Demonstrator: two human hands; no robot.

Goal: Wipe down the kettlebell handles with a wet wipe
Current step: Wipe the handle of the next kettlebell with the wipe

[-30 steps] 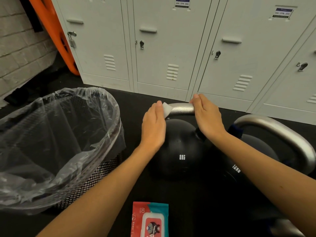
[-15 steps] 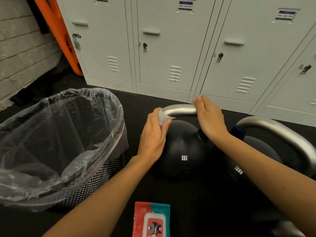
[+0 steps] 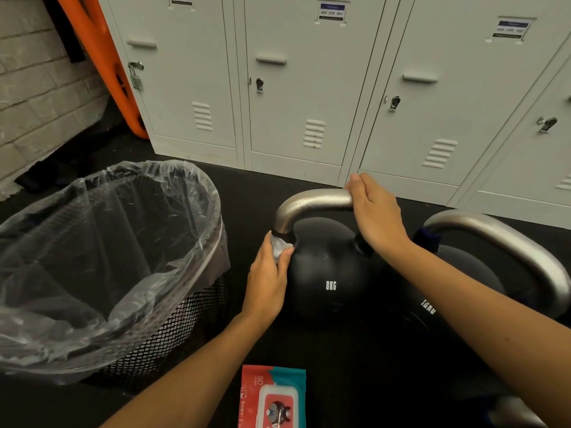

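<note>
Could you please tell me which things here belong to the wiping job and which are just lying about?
Job: wet wipe in left hand; 8 kg kettlebell handle, held by right hand; second kettlebell's handle; wipes pack.
Lying about: lined waste bin; lockers; orange board.

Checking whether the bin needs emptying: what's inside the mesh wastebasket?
Only a clear plastic liner shows inside the mesh wastebasket; no waste is visible. Its bottom is dark and partly hidden by folds.
</note>
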